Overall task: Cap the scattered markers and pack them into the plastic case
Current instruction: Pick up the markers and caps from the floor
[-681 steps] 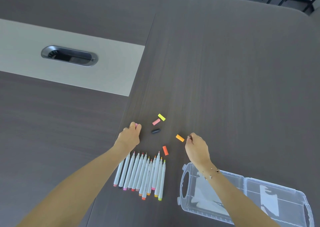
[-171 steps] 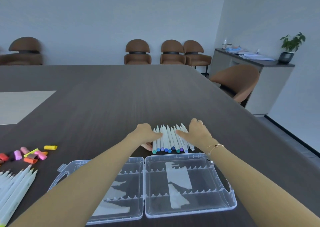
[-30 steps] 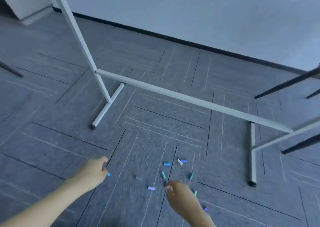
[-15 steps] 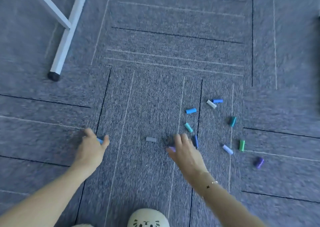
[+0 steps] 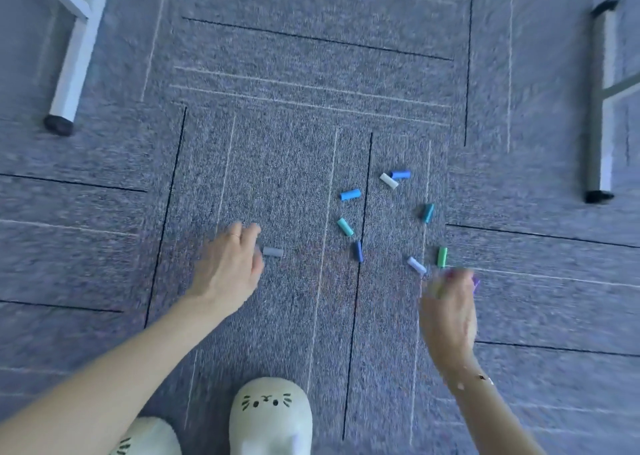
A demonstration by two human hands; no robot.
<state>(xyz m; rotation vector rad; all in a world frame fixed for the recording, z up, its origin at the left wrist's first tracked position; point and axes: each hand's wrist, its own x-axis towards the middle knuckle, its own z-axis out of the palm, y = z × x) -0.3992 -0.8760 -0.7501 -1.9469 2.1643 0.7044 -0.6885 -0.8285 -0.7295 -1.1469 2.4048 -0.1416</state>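
Marker caps lie scattered on the grey carpet [image 5: 311,73], centre-right of the frame. The left hand [image 5: 227,271] reaches down, fingertips at a grey cap [image 5: 273,252], fingers loosely curled, nothing gripped. The right hand [image 5: 446,305] is blurred beside a purple cap [image 5: 476,283]; its grip can't be told.

Both hands [image 5: 227,267] reach scattered caps [image 5: 349,194] on carpet [image 5: 311,73]

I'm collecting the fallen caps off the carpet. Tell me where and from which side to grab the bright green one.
Pinch the bright green cap across its long sides, coming from above: it lies flat, pointing away from you. The lilac cap sits just left, so keep your fingers narrow. The right hand is nearest.
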